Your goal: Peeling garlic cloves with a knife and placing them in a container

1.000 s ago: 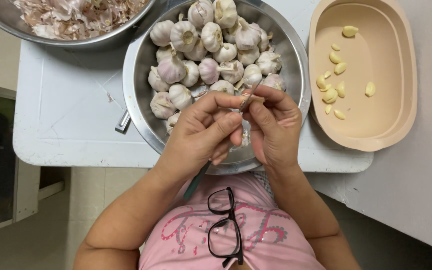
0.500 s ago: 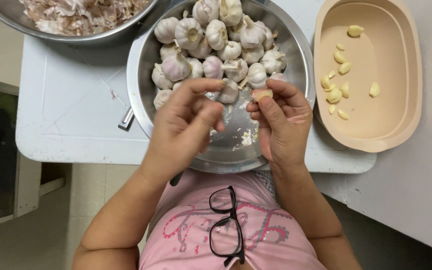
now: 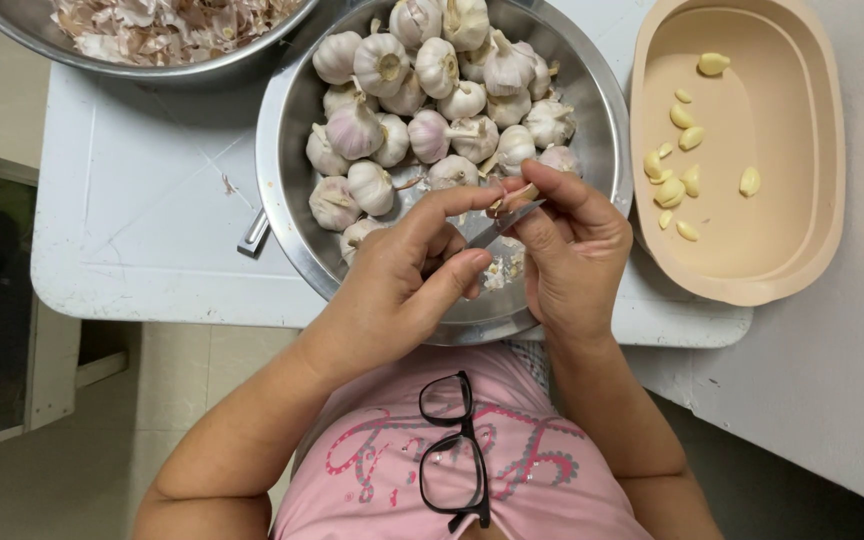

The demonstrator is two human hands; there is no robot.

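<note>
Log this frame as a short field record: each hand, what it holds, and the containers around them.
left hand: holds a small knife, blade toward the clove
right hand: pinches a garlic clove at the fingertips
steel bowl: whole garlic bulbs, under both hands
beige tray: peeled cloves, to the right
second steel bowl: papery garlic skins, upper left
table: white

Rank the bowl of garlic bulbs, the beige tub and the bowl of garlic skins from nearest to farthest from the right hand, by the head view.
From the right hand:
1. Bowl of garlic bulbs, directly under it.
2. Beige tub, to its right.
3. Bowl of garlic skins, top left corner.
</note>
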